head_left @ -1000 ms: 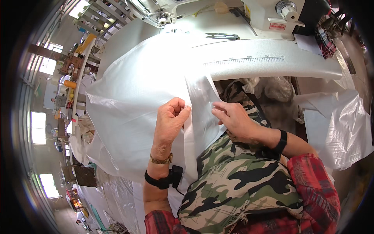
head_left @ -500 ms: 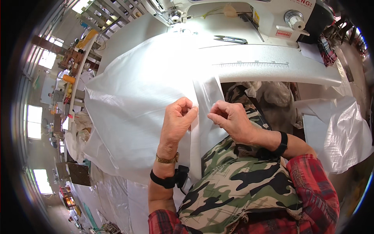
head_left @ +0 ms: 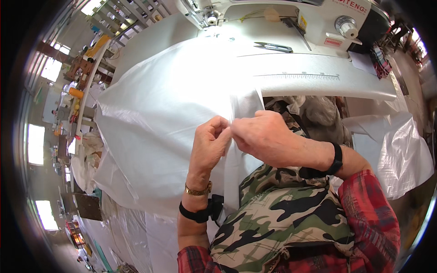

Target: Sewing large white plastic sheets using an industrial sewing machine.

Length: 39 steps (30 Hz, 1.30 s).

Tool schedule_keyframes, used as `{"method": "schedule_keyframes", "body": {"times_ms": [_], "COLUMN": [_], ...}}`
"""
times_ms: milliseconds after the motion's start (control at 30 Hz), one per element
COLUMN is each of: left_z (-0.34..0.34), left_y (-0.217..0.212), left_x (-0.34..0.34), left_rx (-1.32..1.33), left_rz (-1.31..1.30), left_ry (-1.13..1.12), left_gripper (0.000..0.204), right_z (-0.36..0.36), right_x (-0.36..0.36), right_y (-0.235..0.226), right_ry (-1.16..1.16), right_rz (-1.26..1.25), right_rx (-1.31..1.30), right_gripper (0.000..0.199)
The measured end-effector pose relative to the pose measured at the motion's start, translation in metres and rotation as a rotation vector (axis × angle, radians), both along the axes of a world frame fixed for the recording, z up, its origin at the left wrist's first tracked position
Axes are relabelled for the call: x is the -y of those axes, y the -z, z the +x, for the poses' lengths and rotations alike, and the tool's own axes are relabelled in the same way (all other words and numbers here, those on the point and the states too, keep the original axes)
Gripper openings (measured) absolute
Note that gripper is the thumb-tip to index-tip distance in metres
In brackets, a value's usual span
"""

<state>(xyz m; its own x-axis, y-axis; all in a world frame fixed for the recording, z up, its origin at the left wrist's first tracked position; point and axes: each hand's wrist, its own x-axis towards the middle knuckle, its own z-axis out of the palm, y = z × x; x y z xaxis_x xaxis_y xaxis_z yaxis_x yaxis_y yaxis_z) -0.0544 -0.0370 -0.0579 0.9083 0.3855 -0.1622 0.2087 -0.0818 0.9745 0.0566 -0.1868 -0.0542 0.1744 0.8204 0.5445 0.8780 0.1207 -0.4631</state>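
A large white plastic-like sheet [head_left: 150, 118] spreads from under the sewing machine [head_left: 327, 20] across the table and down toward my lap. Along its right side, a folded strip [head_left: 232, 177] hangs between my hands and below them. My left hand [head_left: 205, 145] pinches the sheet's edge with thumb and fingers. Touching it from the right, my right hand [head_left: 268, 139] has its fingers closed on the same edge; its fingertips are partly hidden behind the knuckles. Glare washes out the sheet near the needle area.
Thread snips [head_left: 274, 47] lie on the machine bed, beyond a printed ruler scale [head_left: 300, 76]. Another crumpled white sheet [head_left: 400, 154] hangs at the right. Clear plastic [head_left: 321, 109] bunches below the table edge. Cluttered benches [head_left: 77, 102] line the left.
My right hand has moved left and turned over, closing the gap to my left hand at the sheet's edge. The left hand has barely shifted.
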Motion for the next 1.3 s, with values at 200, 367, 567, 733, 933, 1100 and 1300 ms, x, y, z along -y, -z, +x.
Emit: {"method": "schedule_keyframes", "body": {"times_ms": [200,367,567,733,933,1100,1300], "left_z": [-0.006,-0.007,-0.005,0.000,0.001,0.005,0.002], "left_y": [0.004,0.013,0.017,0.006,0.004,0.002,0.006], "left_x": [-0.004,-0.007,-0.008,0.001,0.003,0.010,0.005], "left_rx": [0.067,0.102,0.158,0.177,0.152,0.182,0.187], "left_rz": [-0.035,-0.210,-0.394,-0.291,-0.245,-0.169,-0.273], "left_ry": [-0.005,-0.033,-0.109,-0.215,-0.214,-0.248,-0.224], "left_gripper": [0.016,0.019,0.018,0.016,0.017,0.017,0.013], "right_z": [0.001,0.000,0.002,-0.002,-0.015,-0.029,-0.003], "right_x": [-0.010,-0.024,-0.025,-0.018,-0.051,-0.072,0.001], "right_y": [0.000,0.017,0.022,0.043,0.101,0.116,0.062], "right_ry": [-0.080,-0.139,-0.183,-0.024,-0.265,-0.310,0.143], "right_rz": [-0.059,-0.094,-0.012,0.033,-0.213,-0.014,0.043], "right_rx": [0.119,0.126,0.160,-0.678,-1.406,-0.875,-0.421], "right_gripper": [0.012,0.007,0.012,0.024,0.035,0.012,0.016]}}
